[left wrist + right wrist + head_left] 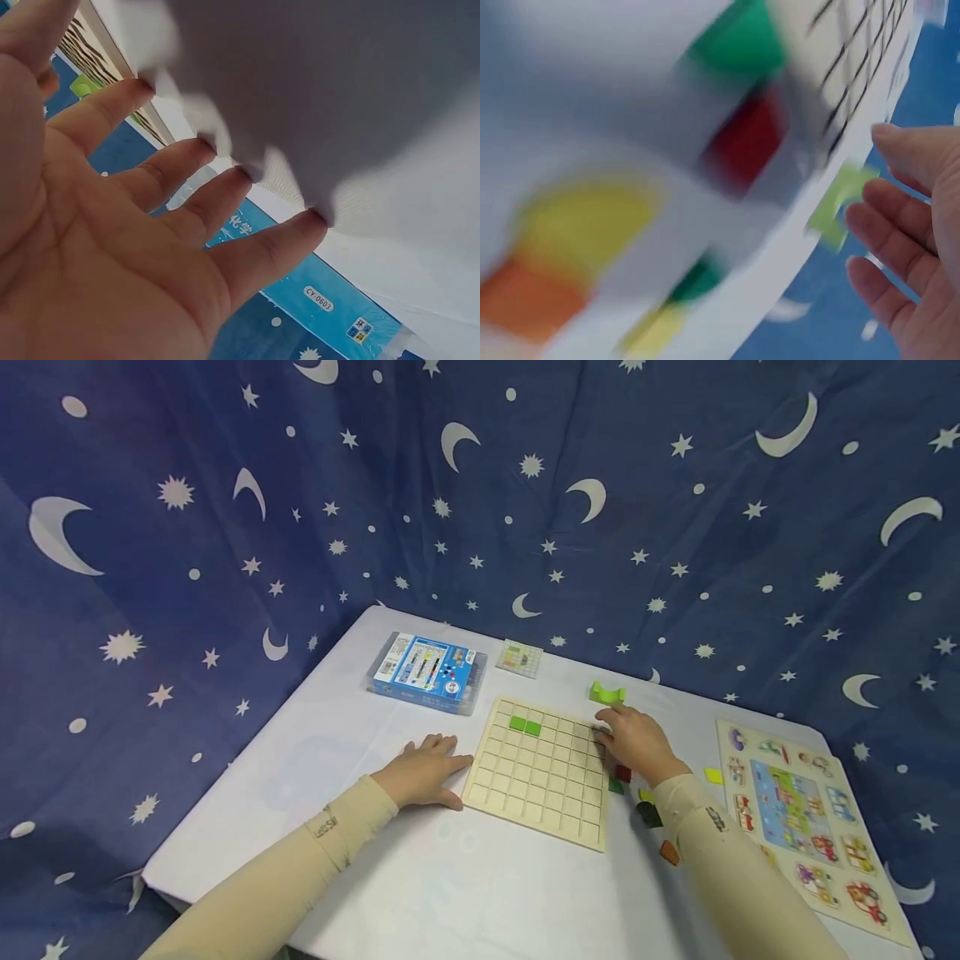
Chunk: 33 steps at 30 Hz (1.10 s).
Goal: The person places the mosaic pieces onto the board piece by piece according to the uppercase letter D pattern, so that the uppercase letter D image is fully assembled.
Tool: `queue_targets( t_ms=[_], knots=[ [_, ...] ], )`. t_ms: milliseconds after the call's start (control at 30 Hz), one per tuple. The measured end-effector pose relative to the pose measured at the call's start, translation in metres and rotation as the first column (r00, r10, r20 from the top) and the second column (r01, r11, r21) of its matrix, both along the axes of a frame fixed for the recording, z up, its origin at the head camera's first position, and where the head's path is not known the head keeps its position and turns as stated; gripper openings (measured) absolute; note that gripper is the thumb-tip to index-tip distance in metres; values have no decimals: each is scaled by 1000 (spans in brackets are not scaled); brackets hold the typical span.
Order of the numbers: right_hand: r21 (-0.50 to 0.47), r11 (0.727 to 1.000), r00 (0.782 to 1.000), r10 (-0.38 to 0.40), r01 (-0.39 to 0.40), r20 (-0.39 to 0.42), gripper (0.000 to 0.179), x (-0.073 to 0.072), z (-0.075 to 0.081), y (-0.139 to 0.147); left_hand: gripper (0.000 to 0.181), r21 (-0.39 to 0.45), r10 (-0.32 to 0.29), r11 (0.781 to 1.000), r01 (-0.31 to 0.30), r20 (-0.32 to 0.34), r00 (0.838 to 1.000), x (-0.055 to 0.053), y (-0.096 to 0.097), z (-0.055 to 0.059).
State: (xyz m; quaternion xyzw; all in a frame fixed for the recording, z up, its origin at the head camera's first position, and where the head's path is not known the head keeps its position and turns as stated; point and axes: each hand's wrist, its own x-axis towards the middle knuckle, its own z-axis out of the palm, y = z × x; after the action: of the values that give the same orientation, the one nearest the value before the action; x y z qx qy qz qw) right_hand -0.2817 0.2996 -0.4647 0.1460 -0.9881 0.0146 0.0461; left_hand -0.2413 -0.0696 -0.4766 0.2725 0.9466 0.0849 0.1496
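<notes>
A pale wooden grid board [540, 777] lies on the white table, with two green squares [525, 726] in its upper left part. My left hand [425, 770] rests on the table beside the board's left edge, fingers spread and fingertips down on the cloth in the left wrist view. Over the board's upper right corner hovers my right hand [637, 743]. Its thumb and fingers stand apart, loosely bent, with nothing seen between them in the right wrist view. Just beyond it is a light green notched block [607, 693]. A dark red block [746, 142] and a green block [742, 41] lie by the board's right edge.
A clear case with a blue label [427, 672] and a small pattern card [519, 658] lie behind the board. Right of the right forearm is a picture puzzle board [855, 802]. Orange [670, 852], black [648, 814] and yellow [713, 775] pieces lie around that forearm.
</notes>
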Motion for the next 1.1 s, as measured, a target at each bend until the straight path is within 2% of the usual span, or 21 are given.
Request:
queue_targets(
  t_ms=[133, 267, 500, 733, 1100],
  knots=[
    [-3, 998, 992, -70, 71, 102, 38, 12, 0, 35, 85, -8, -9, 1000, 9, -9, 1000, 0, -4, -1],
    [-43, 989, 968, -132, 144, 215, 37, 21, 1, 60, 87, -13, 8, 1000, -8, 8, 1000, 0, -6, 2],
    [-87, 981, 946, -139, 172, 293, 30, 35, -4, 81, 85, 11, 18, 1000, -19, 47, 999, -2, -8, 3],
    [-66, 980, 947, -163, 188, 278, 28, 43, -14, 86, 83, 18, 4, 1000, -4, 47, 999, -3, -4, 4],
    [-57, 973, 947, -204, 225, 250, 29, 49, -16, 93, 83, 2, -23, 1000, 23, 24, 999, -7, 3, 1]
  ],
)
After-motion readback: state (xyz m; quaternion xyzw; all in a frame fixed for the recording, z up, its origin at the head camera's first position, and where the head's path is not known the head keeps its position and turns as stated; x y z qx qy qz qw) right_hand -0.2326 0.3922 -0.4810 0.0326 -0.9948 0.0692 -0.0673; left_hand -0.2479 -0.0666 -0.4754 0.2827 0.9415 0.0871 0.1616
